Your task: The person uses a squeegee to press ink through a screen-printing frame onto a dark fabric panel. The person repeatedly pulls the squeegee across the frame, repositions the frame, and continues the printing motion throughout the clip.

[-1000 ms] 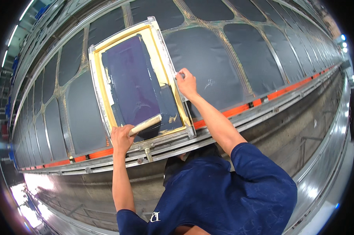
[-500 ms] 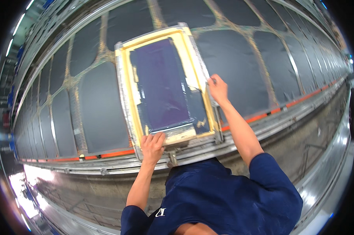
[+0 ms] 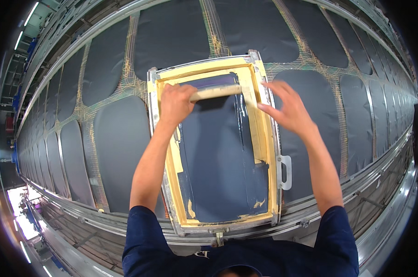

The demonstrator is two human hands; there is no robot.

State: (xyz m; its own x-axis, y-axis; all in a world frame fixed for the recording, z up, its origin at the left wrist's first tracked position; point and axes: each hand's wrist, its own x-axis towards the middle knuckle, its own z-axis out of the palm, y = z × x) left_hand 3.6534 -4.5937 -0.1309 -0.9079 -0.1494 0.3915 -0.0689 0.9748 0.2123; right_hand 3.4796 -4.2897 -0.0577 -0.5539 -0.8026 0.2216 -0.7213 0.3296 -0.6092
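Note:
A screen-printing frame (image 3: pixel 204 68) lined with yellow tape lies before me over dark fabric panels. Its mesh area (image 3: pixel 216 157) is coated dark blue, with wet ink shining along the right side. Near the far end, my left hand (image 3: pixel 175 102) is wrapped round the left end of a pale squeegee (image 3: pixel 220 91), which lies crosswise inside the frame. My right hand (image 3: pixel 290 111) is over the frame's right edge, fingers apart and thumb stretched toward the squeegee; nothing shows in it. The squeegee's lower edge is hard to see.
A light grey handle (image 3: pixel 286 172) sticks out from the frame's right side. Dark rounded panels (image 3: pixel 119 143) with net-like strips between them cover the long table. A metal rail (image 3: pixel 320 201) runs along its near edge, and a small clamp-like part (image 3: pixel 219 237) sits at the frame's near end.
The squeegee has gone from the frame's near end to its far end with my left hand on it. My right hand has opened. The frame now appears lower and farther right in view.

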